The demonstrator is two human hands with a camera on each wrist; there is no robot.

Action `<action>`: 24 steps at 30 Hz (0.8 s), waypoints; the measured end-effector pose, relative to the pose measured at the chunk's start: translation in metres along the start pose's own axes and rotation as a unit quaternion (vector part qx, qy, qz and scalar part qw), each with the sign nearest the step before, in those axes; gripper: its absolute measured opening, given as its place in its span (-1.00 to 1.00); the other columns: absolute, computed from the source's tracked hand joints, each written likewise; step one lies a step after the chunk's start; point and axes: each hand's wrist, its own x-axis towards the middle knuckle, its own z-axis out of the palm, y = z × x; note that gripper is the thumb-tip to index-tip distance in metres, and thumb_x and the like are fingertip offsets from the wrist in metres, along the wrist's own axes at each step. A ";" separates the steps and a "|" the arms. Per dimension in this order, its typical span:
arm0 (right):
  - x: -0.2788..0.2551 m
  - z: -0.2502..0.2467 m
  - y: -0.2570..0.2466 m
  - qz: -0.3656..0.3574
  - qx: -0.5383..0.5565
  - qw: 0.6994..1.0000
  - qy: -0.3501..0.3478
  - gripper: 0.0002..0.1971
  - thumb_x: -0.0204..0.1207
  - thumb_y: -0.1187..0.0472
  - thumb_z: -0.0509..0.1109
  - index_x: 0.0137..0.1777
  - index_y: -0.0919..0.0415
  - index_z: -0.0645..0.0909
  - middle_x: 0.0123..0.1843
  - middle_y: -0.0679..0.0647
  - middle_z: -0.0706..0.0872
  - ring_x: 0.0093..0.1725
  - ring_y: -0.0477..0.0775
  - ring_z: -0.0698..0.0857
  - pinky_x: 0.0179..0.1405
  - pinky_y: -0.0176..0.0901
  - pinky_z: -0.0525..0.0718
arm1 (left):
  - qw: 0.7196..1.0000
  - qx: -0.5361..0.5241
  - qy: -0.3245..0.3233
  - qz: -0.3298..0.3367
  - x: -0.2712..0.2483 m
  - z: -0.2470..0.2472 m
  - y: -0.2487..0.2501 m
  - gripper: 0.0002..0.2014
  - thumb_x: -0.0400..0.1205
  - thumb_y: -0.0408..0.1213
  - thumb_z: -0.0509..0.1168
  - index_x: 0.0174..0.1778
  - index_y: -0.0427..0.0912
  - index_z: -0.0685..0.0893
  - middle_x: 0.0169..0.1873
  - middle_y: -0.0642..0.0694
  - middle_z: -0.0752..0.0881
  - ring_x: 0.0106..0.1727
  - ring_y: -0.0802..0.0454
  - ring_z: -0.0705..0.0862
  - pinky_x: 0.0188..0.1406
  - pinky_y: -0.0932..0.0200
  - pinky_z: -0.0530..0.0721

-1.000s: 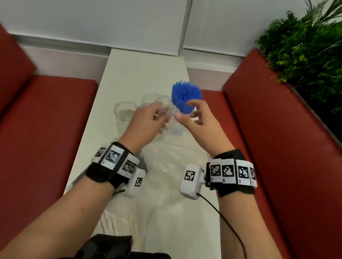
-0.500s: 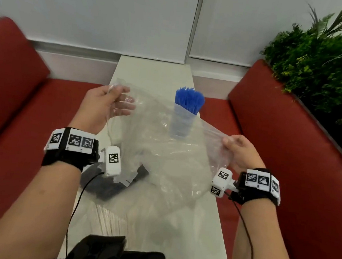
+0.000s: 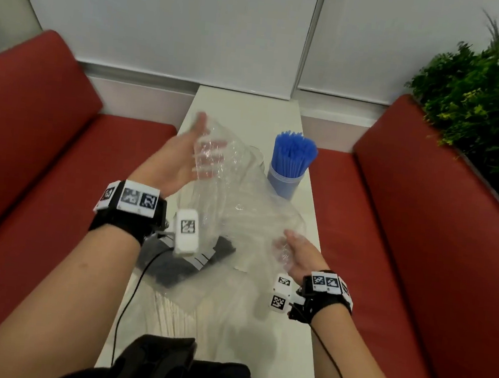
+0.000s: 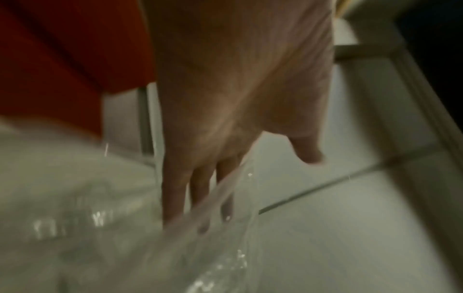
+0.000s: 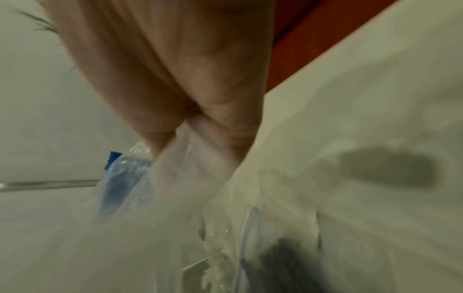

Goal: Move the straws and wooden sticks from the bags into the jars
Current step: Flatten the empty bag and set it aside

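In the head view, an empty clear bag point(image 3: 240, 206) stretches across the middle of the frame above the white table point(image 3: 250, 109). The left hand point(image 3: 180, 157) at centre left has straight, spread fingers against the bag's upper end. The right hand point(image 3: 300, 252) at lower right pinches the other end. Blue straws point(image 3: 293, 153) stand in a jar point(image 3: 284, 183) right of centre. Wooden sticks point(image 3: 173, 313) lie bagged near the bottom, beside a dark packet point(image 3: 185, 262).

In the left wrist view, blurred, the fingers point(image 4: 200, 198) lie straight, plastic over their tips.

In the right wrist view, thumb and fingers point(image 5: 225, 128) close on crumpled plastic.

A swinging bag could likely tip the straw jar or a half-hidden glass behind it.
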 end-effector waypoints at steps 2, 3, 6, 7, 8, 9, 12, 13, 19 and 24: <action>0.003 0.003 -0.006 -0.013 0.021 0.999 0.042 -0.79 0.75 0.25 0.27 0.30 0.25 0.61 0.01 0.23 0.75 -0.15 0.14 0.79 -0.33 -0.05 0.79 | 0.971 0.222 -0.026 -0.082 -0.012 0.003 -0.021 -0.33 0.42 0.39 0.52 0.31 0.06 0.64 0.22 0.00 0.82 0.20 -0.05 0.82 0.11 -0.01 0.76; 0.004 0.004 -0.008 -0.021 -0.013 0.997 0.069 -0.81 0.75 0.24 0.24 0.25 0.22 0.63 0.00 0.23 0.74 -0.17 0.14 0.76 -0.44 -0.11 0.74 | 0.953 0.282 -0.023 -0.110 -0.014 0.006 -0.035 -0.50 0.51 0.18 0.57 0.25 0.00 0.67 0.14 -0.05 0.83 0.07 -0.03 0.85 -0.03 0.06 0.77; 0.000 -0.002 -0.007 -0.077 -0.130 0.981 0.123 -0.85 0.69 0.21 0.28 -0.02 0.12 0.69 -0.13 0.17 0.57 -0.37 0.08 0.53 -0.60 -0.28 0.45 | 0.950 0.281 0.065 -0.121 -0.015 0.008 -0.063 -0.93 0.72 -0.50 0.35 0.08 -0.33 0.69 -0.15 -0.27 0.76 -0.44 0.04 0.79 -0.47 0.11 0.75; -0.003 -0.008 -0.009 -0.100 -0.154 0.973 0.138 -0.87 0.68 0.21 0.33 -0.07 0.10 0.68 -0.21 0.11 0.55 -0.41 0.06 0.50 -0.56 -0.27 0.45 | 0.955 0.258 0.106 -0.102 -0.014 0.002 -0.063 -0.91 0.74 -0.57 0.28 0.03 -0.39 0.69 -0.20 -0.30 0.73 -0.54 0.06 0.75 -0.47 0.08 0.75; -0.006 -0.018 -0.011 -0.114 -0.172 0.966 0.153 -0.87 0.68 0.20 0.36 -0.10 0.11 0.68 -0.31 0.06 0.55 -0.46 0.03 0.49 -0.54 -0.26 0.46 | 0.960 0.222 0.154 -0.077 -0.012 -0.008 -0.058 -0.90 0.75 -0.57 0.25 0.01 -0.43 0.68 -0.22 -0.31 0.72 -0.60 0.08 0.72 -0.47 0.10 0.75; -0.010 -0.026 -0.014 -0.116 -0.171 0.965 0.162 -0.85 0.69 0.21 0.36 -0.12 0.16 0.66 -0.43 0.04 0.51 -0.56 -0.01 0.45 -0.59 -0.29 0.42 | 0.964 0.168 0.204 -0.043 -0.009 -0.020 -0.049 -0.90 0.76 -0.54 0.26 0.06 -0.48 0.68 -0.25 -0.31 0.74 -0.61 0.10 0.71 -0.50 0.16 0.75; -0.017 -0.043 -0.020 -0.063 -0.025 0.986 0.154 -0.71 0.75 0.31 0.20 -0.26 0.20 0.46 -0.52 0.06 0.27 -0.76 -0.11 0.24 -0.77 -0.45 0.13 | 0.971 -0.069 0.231 -0.012 -0.007 -0.042 -0.027 -0.55 0.80 -0.18 0.29 0.41 -0.54 0.52 -0.15 -0.28 0.84 -0.23 -0.03 0.88 -0.25 0.13 0.84; -0.020 -0.043 -0.021 -0.030 0.034 0.990 0.136 -0.69 0.76 0.31 0.17 -0.28 0.17 0.40 -0.54 0.03 0.24 -0.77 -0.13 0.22 -0.80 -0.46 0.09 | 0.979 -0.080 0.180 -0.048 -0.008 -0.041 -0.026 -0.38 0.75 0.05 0.29 0.47 -0.45 0.46 0.04 -0.28 0.83 0.01 -0.11 0.87 -0.05 0.00 0.85; -0.018 -0.023 -0.017 0.033 0.025 0.993 0.107 -0.74 0.77 0.22 0.23 -0.21 0.15 0.40 -0.54 -0.01 0.24 -0.74 -0.14 0.20 -0.83 -0.40 0.06 | 0.951 0.285 -0.035 -0.114 -0.013 0.006 -0.060 -0.46 0.54 0.11 0.50 0.18 -0.32 0.79 -0.01 -0.08 0.89 0.00 0.01 0.77 0.13 -0.01 0.68; -0.011 -0.030 -0.030 -0.111 -0.033 0.986 0.119 -0.55 0.66 -0.30 0.26 0.41 -0.08 0.46 -0.07 0.16 0.50 -0.44 -0.02 0.49 -0.50 -0.20 0.52 | 0.957 0.275 0.079 0.048 0.006 0.003 -0.054 -0.80 0.75 -0.24 0.38 0.11 -0.32 0.77 -0.31 -0.22 0.81 -0.29 0.06 0.81 0.05 0.03 0.77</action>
